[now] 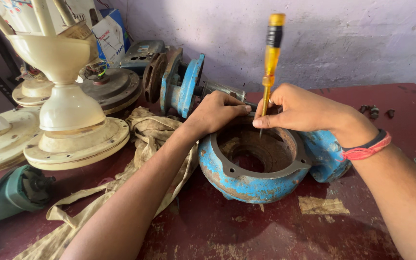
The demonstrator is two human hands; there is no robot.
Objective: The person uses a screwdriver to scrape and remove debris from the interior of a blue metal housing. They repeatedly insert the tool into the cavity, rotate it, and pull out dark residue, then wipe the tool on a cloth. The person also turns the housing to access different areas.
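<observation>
Right hand [299, 108] pinching upright yellow screwdriver [269, 62], tip inside blue pump casing [246, 166], left hand [217, 113] fingers flat on rim, holding nothing

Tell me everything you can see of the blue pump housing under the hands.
The blue pump housing is a round cast-metal casing, paint chipped and rusty, with a bare grey flange ring and a dirty stepped bore. It sits open side up on the red table. The left hand rests on its far rim; the right hand holds a yellow screwdriver upright, tip inside the bore.
</observation>
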